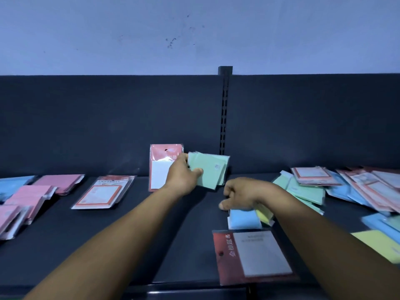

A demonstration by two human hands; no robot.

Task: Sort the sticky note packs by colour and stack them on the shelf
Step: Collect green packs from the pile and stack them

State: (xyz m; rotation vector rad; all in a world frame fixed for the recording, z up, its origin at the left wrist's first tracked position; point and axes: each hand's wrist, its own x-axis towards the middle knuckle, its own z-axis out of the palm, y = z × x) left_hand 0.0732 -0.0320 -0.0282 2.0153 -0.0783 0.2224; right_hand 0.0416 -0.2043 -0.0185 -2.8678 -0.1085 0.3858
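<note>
The left hand (184,176) holds a bunch of green packs (211,171) up above the dark shelf (134,234). The thumb lies on the front of the bunch and the other fingers are curled behind it, so the bunch is pinched between them. The green packs fan out a little to the right of the hand.

The right hand (240,194) is low on the shelf with its fingers curled down. They sit on top of a blue pack (243,219) and a yellow pack (265,215), but the hand hides the fingertips, so I cannot tell if they grip a pack or just touch it.

Behind the left hand a red-topped pack (160,167) leans upright on the back wall, partly hidden. Near the front edge lies a red and white pack (253,254).

Pink packs (41,195) lie on the left. The mixed pile (337,187) on the right is blurry and cut off by the edge.
</note>
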